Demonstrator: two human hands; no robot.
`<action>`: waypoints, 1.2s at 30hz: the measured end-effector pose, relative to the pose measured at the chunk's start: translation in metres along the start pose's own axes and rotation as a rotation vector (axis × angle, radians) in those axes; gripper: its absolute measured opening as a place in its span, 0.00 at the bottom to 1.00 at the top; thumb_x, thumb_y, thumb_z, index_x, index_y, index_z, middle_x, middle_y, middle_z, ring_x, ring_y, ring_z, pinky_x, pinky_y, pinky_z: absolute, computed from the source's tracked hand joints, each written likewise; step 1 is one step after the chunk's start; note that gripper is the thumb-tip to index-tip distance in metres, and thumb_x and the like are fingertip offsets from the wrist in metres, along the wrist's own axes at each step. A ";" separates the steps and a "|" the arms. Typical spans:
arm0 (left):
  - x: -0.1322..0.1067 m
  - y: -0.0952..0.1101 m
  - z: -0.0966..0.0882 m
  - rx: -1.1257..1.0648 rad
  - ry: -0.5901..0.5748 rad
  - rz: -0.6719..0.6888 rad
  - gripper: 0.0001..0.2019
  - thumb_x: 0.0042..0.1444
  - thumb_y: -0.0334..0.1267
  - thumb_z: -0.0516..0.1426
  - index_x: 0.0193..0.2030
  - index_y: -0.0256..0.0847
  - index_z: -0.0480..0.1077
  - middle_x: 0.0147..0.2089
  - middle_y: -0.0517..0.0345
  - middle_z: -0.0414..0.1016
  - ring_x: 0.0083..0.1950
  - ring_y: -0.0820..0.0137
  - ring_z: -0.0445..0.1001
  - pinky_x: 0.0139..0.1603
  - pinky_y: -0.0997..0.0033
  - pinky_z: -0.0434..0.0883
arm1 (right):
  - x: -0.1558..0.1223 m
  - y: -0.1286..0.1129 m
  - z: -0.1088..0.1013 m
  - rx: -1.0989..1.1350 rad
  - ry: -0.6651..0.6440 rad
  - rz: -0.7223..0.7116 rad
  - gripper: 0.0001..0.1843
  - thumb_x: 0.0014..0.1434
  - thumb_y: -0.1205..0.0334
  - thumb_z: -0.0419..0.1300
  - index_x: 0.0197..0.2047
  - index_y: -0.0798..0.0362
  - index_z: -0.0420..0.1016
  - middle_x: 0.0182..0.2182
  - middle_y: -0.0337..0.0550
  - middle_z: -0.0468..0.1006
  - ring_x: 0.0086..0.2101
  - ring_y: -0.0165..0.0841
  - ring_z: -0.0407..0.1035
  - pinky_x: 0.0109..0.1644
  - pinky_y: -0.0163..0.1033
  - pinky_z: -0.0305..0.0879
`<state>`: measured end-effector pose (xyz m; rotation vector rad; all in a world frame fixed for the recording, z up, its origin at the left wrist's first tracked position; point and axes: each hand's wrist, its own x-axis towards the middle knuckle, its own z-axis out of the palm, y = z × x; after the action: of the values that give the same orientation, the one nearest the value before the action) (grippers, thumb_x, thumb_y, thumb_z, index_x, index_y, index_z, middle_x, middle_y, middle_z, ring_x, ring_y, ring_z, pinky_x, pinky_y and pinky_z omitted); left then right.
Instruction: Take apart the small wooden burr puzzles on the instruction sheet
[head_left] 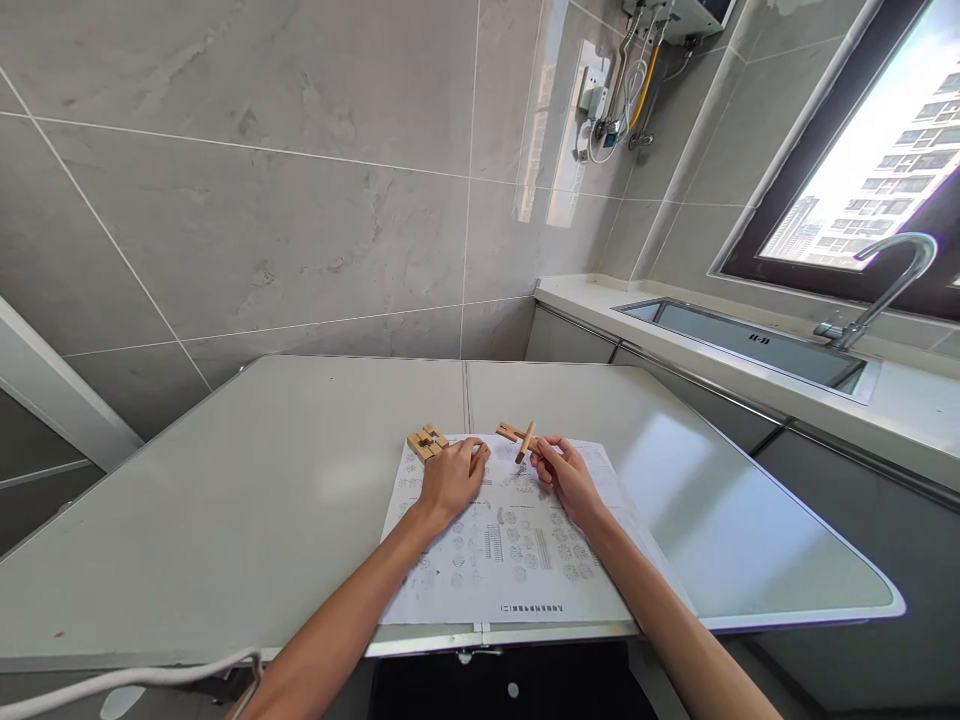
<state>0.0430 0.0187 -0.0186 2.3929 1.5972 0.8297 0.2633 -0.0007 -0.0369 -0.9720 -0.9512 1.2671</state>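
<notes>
A printed instruction sheet (517,560) with many small diagrams lies on the grey table (225,500). My left hand (452,477) rests on the sheet with its fingers curled, right beside a cluster of notched wooden puzzle pieces (426,441) at the sheet's far left corner; what is under the fingers is hidden. My right hand (564,475) pinches a short wooden stick (526,441) and holds it tilted upright. Another wooden piece (509,432) lies flat just behind the stick.
A counter with a steel sink (750,345) and a curved tap (885,290) runs along the right under a window (877,150). Tiled wall stands behind the table. A wall socket with cables (600,110) is up high. A white cable (112,680) crosses the near left.
</notes>
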 end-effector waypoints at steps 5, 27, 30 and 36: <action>0.000 -0.002 0.002 0.079 0.036 0.036 0.16 0.73 0.46 0.49 0.44 0.41 0.76 0.41 0.52 0.80 0.41 0.62 0.77 0.32 0.66 0.65 | -0.001 0.000 0.000 -0.010 -0.015 0.006 0.23 0.58 0.40 0.70 0.38 0.50 0.70 0.28 0.36 0.76 0.21 0.24 0.57 0.23 0.32 0.52; -0.001 -0.002 0.001 0.101 0.018 0.474 0.19 0.71 0.32 0.49 0.65 0.41 0.67 0.49 0.50 0.79 0.52 0.58 0.74 0.53 0.55 0.70 | -0.010 -0.005 0.008 -0.054 -0.314 0.074 0.20 0.64 0.41 0.66 0.40 0.50 0.72 0.26 0.38 0.76 0.20 0.25 0.58 0.25 0.33 0.53; -0.001 -0.001 -0.001 0.093 0.039 0.451 0.20 0.72 0.33 0.49 0.67 0.42 0.67 0.48 0.50 0.79 0.51 0.58 0.74 0.52 0.56 0.69 | -0.011 -0.008 0.009 0.014 -0.298 0.133 0.21 0.63 0.40 0.66 0.44 0.50 0.74 0.30 0.41 0.77 0.21 0.26 0.60 0.23 0.33 0.54; -0.001 0.000 -0.003 0.069 0.068 0.448 0.21 0.72 0.34 0.48 0.69 0.43 0.65 0.51 0.50 0.79 0.52 0.58 0.74 0.52 0.56 0.69 | -0.017 -0.022 0.012 0.104 -0.427 0.244 0.25 0.62 0.40 0.67 0.52 0.51 0.78 0.44 0.51 0.80 0.27 0.30 0.65 0.21 0.33 0.55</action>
<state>0.0413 0.0168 -0.0164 2.8517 1.1348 0.9452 0.2572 -0.0183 -0.0129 -0.7644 -1.1005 1.7592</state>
